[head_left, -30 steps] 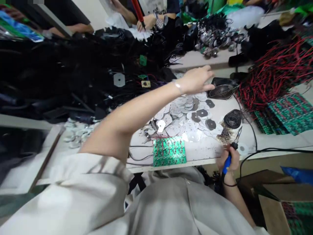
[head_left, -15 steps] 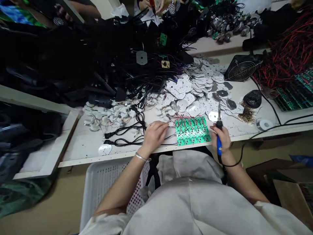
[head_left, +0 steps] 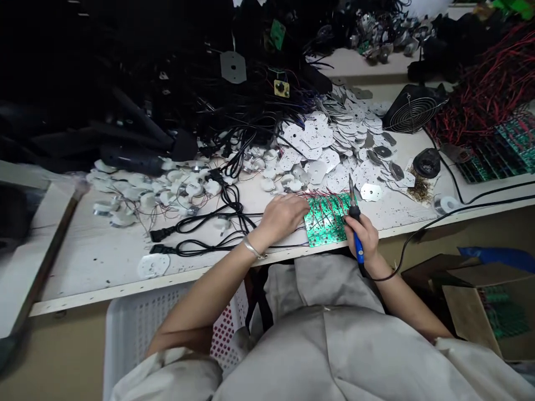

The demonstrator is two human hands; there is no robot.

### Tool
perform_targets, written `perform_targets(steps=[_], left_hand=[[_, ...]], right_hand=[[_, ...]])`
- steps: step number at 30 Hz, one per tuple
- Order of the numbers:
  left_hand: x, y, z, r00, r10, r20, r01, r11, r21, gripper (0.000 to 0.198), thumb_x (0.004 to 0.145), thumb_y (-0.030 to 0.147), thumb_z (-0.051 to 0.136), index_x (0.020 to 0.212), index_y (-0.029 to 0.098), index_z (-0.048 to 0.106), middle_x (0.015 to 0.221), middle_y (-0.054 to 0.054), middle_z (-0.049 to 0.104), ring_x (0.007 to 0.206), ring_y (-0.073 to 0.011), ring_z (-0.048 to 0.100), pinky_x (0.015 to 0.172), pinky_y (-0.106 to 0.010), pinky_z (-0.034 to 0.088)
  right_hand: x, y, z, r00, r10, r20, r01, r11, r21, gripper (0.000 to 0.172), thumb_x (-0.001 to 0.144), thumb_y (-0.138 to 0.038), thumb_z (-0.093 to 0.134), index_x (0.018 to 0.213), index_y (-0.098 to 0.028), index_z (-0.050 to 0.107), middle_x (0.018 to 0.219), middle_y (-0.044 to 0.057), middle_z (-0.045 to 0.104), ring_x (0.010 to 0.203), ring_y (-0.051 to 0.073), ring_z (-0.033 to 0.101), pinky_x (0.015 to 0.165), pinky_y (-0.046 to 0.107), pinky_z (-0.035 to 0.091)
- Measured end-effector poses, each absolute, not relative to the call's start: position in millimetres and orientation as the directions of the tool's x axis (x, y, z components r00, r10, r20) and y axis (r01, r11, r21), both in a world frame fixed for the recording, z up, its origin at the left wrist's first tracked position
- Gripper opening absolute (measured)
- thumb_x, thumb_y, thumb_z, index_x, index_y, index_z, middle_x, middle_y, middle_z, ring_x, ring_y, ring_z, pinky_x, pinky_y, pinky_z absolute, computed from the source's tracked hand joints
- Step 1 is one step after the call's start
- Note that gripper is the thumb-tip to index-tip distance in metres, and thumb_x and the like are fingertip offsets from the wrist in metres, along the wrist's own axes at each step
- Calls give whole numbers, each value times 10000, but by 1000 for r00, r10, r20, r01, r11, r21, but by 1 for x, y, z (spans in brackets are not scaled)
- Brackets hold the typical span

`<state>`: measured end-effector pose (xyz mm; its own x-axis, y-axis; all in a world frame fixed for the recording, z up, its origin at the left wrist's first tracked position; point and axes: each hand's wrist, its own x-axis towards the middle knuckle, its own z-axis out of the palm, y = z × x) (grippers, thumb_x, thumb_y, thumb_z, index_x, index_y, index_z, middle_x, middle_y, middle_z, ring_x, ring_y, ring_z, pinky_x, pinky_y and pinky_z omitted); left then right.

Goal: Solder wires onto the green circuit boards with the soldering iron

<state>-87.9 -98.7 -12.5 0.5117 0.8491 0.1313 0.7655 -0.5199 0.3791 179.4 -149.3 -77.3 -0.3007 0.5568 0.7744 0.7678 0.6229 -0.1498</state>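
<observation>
My right hand [head_left: 366, 238] grips a soldering iron [head_left: 358, 245] by its blue handle, its metal tip pointing up and away over the right edge of a green circuit board panel [head_left: 328, 223]. My left hand [head_left: 284, 218], with a bracelet on the wrist, is closed at the panel's upper left edge. Its fingertips are partly hidden, and what they hold is too small to make out. Thin red wires [head_left: 330, 200] lie across the upper part of the panel. Two black power cords [head_left: 200, 245] run from the left towards my left forearm and hand.
White plates [head_left: 309, 139] are heaped behind the panel, with white round parts [head_left: 167, 189] to the left. A fan [head_left: 413, 114], a solder spool [head_left: 447, 204] and a dark holder [head_left: 427, 162] stand at right. The iron's cable [head_left: 418, 234] crosses the table edge.
My left hand has moved right to the panel's edge. My right hand has brought the soldering iron left, closer to the panel. The view has shifted.
</observation>
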Motion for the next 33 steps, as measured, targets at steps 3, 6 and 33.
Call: perform_targets(steps=[3,6,33], left_hand=[[-104,-83,1,130,969,211,889,-209,409,256,992,280,481,1088,204,706,1038,-67,741,942,-226,655,832,-373,483],[-105,-84,18,-111,905,410,952,-22,306,303,976,321,511,1211,196,656,1196,-116,685,1116,-305,589,905,-457,449],[-47,-141,-35,-75,985,155,903,1,431,70,817,220,600,780,198,656,782,-18,689,704,-168,631,658,-292,401]], right_hand=[[180,-150,-79,-259,603,755,735,630,-251,417,942,-147,559,1351,-230,535,1068,101,678,920,188,697,801,287,587],[180,-151,-79,-242,613,752,725,629,-280,396,951,-145,548,1340,-218,530,1072,109,677,956,194,695,815,295,588],[174,-147,-75,-274,566,777,734,645,-211,278,932,-187,593,1202,-245,618,961,49,670,729,136,626,633,220,489]])
